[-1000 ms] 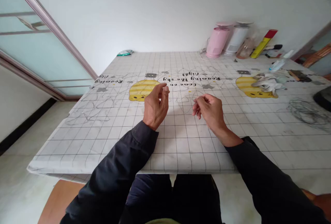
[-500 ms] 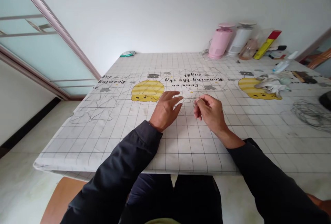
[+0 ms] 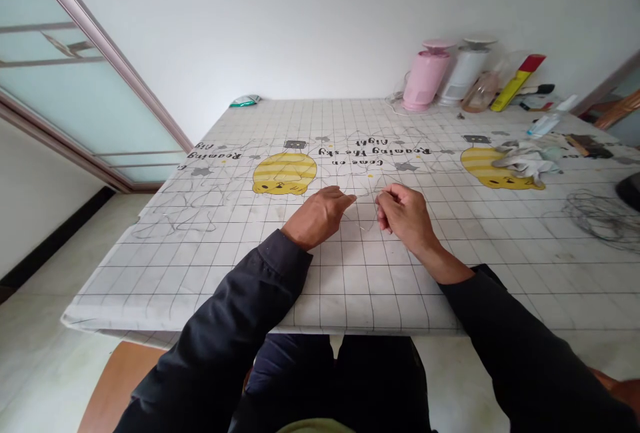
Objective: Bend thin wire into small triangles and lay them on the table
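Both hands are over the near middle of a table with a white checked cloth. My left hand is closed, thumb and fingers pressed together and pointing right, on a thin thread as far as I can see. My right hand is closed in a pinch a short way to the right, also at the thread. The fine thread shows faintly between the two hands. More loose thread lies in loops on the cloth at the left.
A coil of thin thread and a crumpled cloth lie at the right. At the back right stand a pink cylinder, a white one, bottles and a yellow-red box. A green packet lies back left.
My left hand has turned and its spread fingers have closed together. My right hand stays pinched in nearly the same place. The camera view has shifted slightly.
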Available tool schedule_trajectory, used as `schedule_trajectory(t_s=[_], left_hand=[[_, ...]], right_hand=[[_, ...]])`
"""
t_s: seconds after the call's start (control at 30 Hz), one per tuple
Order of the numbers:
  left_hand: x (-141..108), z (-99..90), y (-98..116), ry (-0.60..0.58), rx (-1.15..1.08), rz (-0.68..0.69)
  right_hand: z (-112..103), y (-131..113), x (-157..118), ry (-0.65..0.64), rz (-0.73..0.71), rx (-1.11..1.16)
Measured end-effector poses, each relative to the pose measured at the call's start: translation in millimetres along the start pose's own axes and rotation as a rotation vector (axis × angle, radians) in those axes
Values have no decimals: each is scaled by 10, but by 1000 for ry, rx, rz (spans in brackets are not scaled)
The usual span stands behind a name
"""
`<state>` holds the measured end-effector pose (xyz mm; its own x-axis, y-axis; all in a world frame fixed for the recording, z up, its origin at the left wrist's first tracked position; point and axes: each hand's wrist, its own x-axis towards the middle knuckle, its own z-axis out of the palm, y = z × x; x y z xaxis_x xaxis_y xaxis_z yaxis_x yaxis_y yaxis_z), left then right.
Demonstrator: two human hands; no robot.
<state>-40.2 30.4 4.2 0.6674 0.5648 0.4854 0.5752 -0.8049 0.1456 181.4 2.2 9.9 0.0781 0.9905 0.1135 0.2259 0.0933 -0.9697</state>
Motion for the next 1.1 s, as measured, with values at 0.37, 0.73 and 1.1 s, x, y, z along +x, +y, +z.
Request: schedule_trajectory(t_s=[0.37,0.73,1.1], left_hand=[[19,-54,86,394,-306,-479],[88,69,329,195,-730,-828],[64,34,269,270,-651,-719]], right_hand=[[-7,59,46,47,-19,91],[15,11,29,-24,46,231],[-4,125,17,-95,-255,-236]])
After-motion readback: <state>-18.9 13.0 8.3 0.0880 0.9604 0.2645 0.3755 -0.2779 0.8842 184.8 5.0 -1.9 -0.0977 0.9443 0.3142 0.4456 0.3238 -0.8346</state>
